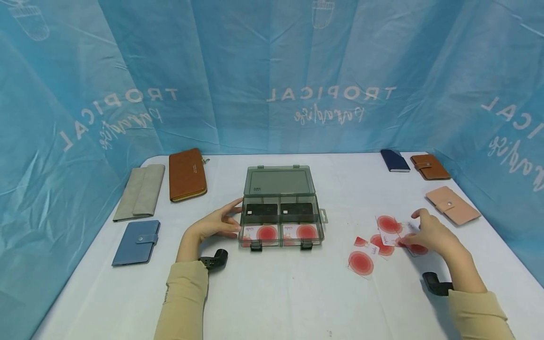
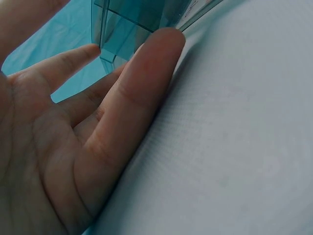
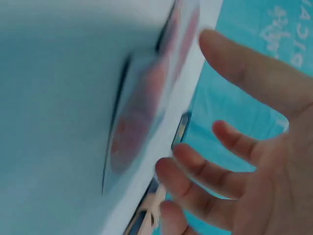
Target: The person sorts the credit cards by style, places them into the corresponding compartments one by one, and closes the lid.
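Note:
My left hand (image 1: 216, 224) touches the left side of a see-through grey-green divided box (image 1: 279, 200), its thumb and fingertips spread along the wall. The box's lid (image 1: 279, 182) is raised at the back. Dark flat items (image 1: 261, 209) lie in the two rear compartments, and white cards with red circles (image 1: 267, 232) in the two front ones. Over on the right, my right hand (image 1: 431, 233) hovers over several loose, overlapping red-and-white cards (image 1: 361, 262). In the right wrist view, a gap shows between its relaxed fingers and the cards (image 3: 139, 112); nothing is held.
Left on the white table (image 1: 272, 297) lie a grey wallet (image 1: 142, 191), a brown zip wallet (image 1: 187, 174) and a blue snap wallet (image 1: 136, 242). Far right are a navy booklet (image 1: 394, 161), a brown wallet (image 1: 430, 166) and a pink-beige wallet (image 1: 454, 206). Blue curtains surround the table.

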A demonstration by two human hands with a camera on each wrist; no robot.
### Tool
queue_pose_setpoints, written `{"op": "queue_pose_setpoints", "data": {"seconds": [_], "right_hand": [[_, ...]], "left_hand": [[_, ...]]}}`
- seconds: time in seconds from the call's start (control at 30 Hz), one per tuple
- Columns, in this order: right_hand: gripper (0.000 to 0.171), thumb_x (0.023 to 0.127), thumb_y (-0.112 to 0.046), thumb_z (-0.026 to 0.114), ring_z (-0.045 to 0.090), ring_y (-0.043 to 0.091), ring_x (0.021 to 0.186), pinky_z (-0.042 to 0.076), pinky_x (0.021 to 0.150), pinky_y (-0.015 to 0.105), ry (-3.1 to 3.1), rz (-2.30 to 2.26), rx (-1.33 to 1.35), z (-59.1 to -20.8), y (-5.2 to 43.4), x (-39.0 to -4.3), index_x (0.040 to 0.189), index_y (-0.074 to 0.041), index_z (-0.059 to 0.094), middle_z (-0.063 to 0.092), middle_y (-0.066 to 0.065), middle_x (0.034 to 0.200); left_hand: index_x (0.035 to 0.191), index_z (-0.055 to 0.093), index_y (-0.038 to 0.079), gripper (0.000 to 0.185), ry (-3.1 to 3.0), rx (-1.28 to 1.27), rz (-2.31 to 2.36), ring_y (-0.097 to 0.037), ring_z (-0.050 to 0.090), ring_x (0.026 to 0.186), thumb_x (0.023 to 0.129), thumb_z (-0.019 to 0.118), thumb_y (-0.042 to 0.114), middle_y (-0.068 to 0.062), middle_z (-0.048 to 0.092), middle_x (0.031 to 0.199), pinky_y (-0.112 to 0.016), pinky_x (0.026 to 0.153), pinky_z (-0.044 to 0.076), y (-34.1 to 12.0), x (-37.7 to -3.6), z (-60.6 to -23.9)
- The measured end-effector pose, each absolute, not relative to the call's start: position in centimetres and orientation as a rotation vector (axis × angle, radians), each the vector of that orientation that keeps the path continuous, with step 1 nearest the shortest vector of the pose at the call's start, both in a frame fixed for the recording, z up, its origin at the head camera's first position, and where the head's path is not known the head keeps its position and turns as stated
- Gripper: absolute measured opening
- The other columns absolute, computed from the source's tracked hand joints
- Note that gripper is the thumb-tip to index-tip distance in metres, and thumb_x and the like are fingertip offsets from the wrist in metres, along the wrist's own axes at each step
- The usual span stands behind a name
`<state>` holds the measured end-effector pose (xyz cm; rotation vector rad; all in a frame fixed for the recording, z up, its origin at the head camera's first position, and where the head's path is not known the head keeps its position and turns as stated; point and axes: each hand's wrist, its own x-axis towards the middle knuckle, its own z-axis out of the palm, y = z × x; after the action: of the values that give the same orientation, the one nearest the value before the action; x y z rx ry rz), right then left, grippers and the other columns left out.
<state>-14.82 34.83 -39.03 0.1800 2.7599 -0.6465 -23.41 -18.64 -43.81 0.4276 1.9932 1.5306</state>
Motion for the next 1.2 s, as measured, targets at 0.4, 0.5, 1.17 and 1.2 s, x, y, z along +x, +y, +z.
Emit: {"op": "queue_pose_setpoints", "data": {"seconds": [0.4, 0.5, 1.17, 1.2], "right_hand": [[0.068, 0.067, -0.034, 0.081, 0.048, 0.037, 0.084, 0.047, 0.072, 0.053, 2.55, -0.385, 0.202, -38.5, 35.2, -16.3, 0.102, 0.015, 0.049, 0.054, 0.021, 0.087], [0.061, 0.068, -0.024, 0.08, 0.048, 0.035, 0.084, 0.047, 0.07, 0.05, 2.563, -0.435, 0.163, -38.7, 34.8, -16.9, 0.104, 0.013, 0.047, 0.054, 0.018, 0.087], [0.034, 0.095, -0.01, 0.049, 0.051, 0.031, 0.103, 0.045, 0.09, 0.046, 2.599, -1.399, -0.033, -37.1, 25.8, -20.0, 0.127, 0.002, 0.046, 0.051, 0.026, 0.122], [0.033, 0.095, -0.01, 0.049, 0.053, 0.028, 0.099, 0.046, 0.088, 0.045, 2.581, -1.436, -0.059, -37.0, 24.9, -20.1, 0.126, 0.002, 0.047, 0.053, 0.024, 0.12]], "left_hand": [[0.15, 0.012, 0.021, 0.088, 2.015, 0.407, 1.526, -0.016, 0.058, 0.093, 0.084, 0.068, 0.011, -0.019, 0.018, 0.15, -0.038, 0.083, 0.052, -18.9, -23.2, -43.8], [0.15, 0.012, 0.02, 0.088, 2.022, 0.413, 1.523, -0.016, 0.057, 0.093, 0.084, 0.068, 0.011, -0.02, 0.019, 0.15, -0.037, 0.082, 0.052, -18.9, -23.2, -43.8], [0.15, 0.012, 0.019, 0.088, 2.027, 0.412, 1.52, -0.015, 0.058, 0.092, 0.083, 0.069, 0.012, -0.02, 0.019, 0.15, -0.037, 0.083, 0.052, -18.5, -23.2, -43.4], [0.15, 0.012, 0.019, 0.088, 2.025, 0.413, 1.521, -0.015, 0.058, 0.092, 0.083, 0.068, 0.012, -0.021, 0.019, 0.15, -0.038, 0.083, 0.052, -18.5, -23.2, -43.4]]}}
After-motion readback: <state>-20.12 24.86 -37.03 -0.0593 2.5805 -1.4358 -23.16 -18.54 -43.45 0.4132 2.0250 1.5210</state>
